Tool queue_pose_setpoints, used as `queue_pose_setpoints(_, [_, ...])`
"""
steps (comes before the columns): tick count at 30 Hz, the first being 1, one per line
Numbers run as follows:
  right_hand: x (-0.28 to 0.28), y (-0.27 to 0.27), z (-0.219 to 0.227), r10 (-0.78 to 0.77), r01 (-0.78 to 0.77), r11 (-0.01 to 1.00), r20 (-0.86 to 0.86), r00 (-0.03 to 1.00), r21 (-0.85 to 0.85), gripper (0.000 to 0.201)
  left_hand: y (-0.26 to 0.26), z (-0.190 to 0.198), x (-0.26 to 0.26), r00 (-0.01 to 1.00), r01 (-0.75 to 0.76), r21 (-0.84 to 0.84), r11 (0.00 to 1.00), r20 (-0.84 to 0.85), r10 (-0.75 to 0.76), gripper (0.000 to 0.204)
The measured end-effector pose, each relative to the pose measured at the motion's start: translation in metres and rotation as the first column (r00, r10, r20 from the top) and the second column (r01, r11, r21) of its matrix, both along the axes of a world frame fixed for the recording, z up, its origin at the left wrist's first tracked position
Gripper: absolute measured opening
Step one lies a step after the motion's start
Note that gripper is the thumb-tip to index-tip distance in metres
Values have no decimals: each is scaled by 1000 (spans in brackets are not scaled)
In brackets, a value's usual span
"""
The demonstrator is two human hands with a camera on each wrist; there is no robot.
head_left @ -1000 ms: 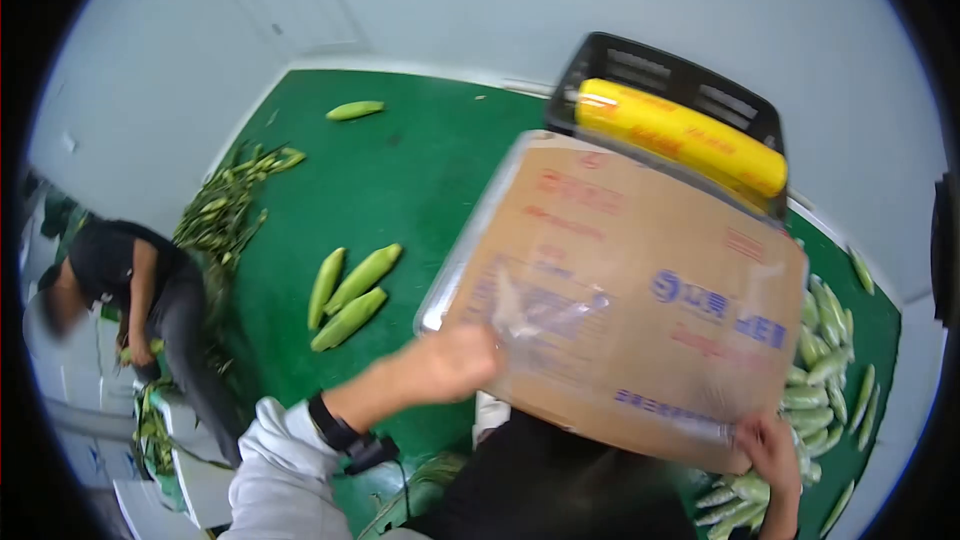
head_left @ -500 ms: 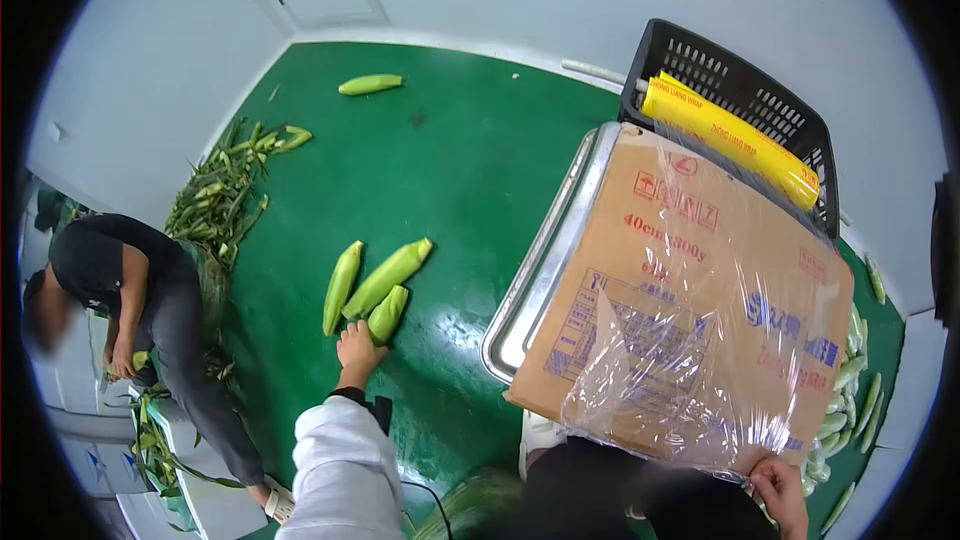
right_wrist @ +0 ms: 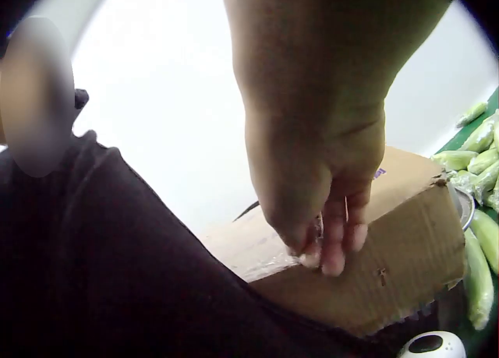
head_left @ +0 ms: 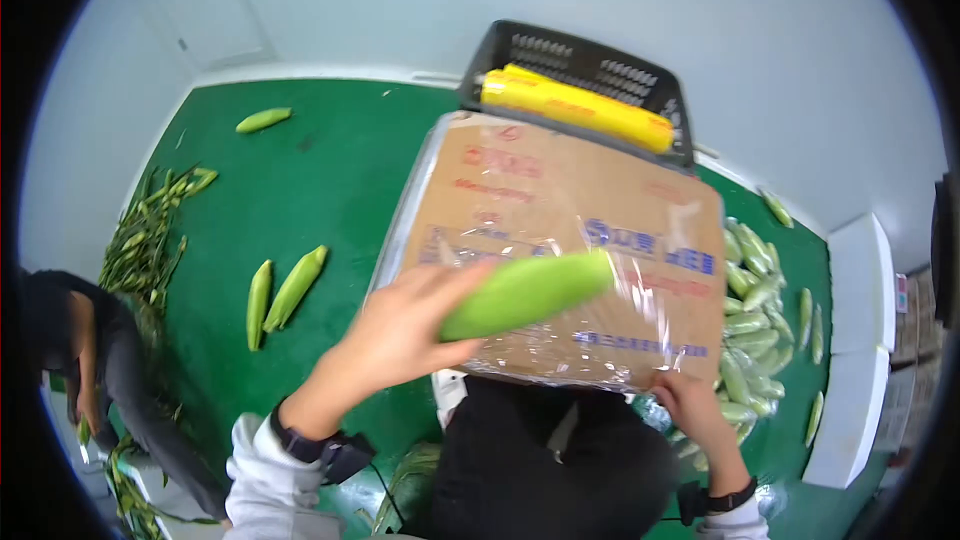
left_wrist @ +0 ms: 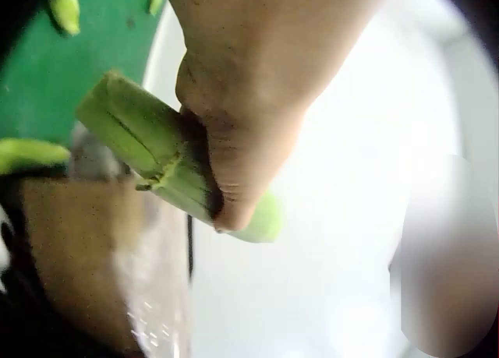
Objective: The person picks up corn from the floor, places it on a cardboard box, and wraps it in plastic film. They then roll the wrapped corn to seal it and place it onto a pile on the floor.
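Corn ear (head_left: 540,290) now up off the floor (head_left: 340,170), mid-frame above the carton (head_left: 570,180); two ears (head_left: 296,288) remain at left. Left hand (head_left: 400,325): grip clasped round the ear. Right hand (head_left: 695,408) pinches film (head_left: 640,315) at the carton's lower edge. Pick-up looks done.

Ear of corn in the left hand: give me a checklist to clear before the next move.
1. Left hand grips the unshucked ear of corn: ok.
2. Right hand pinches the cling film at its near edge: ok.
3. Film spread over the cardboard box: ok.
4. Film smooth: not ok, wrinkled.
5. Yellow film roll at the black plastic crate: ok.
6. Corn undamaged all round: cannot tell, partly covered.
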State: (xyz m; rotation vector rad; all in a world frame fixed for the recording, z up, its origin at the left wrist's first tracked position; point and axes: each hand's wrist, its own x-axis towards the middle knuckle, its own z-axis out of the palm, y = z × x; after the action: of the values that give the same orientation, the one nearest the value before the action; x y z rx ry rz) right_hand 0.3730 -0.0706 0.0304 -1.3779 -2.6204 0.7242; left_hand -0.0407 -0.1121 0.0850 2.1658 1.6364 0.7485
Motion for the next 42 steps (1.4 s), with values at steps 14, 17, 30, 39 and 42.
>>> queue_pose_setpoints(14, [-86, 98, -9, 236, -163, 855, -89, 968, 493, 46, 38, -52, 78, 992, -127, 83, 988, 25, 126, 69])
queue_pose_setpoints(17, [-92, 104, -21, 179, -88, 852, -129, 975, 516, 48, -27, -61, 45, 978, -161, -6, 987, -134, 158, 39])
queue_pose_setpoints(30, [-88, 80, 15, 87, -85, 996, 105, 991, -29, 41, 60, -25, 124, 940, 195, -403, 894, -183, -287, 48])
queue_pose_setpoints(39, [-116, 157, 3, 468, -385, 681, 34, 883, 623, 56, 224, -50, 65, 884, 134, -226, 965, -412, -219, 77])
queue_pose_setpoints(42, [-134, 191, -5, 433, -418, 798, 70, 899, 434, 55, 264, -48, 84, 755, 68, -514, 855, -533, -381, 72])
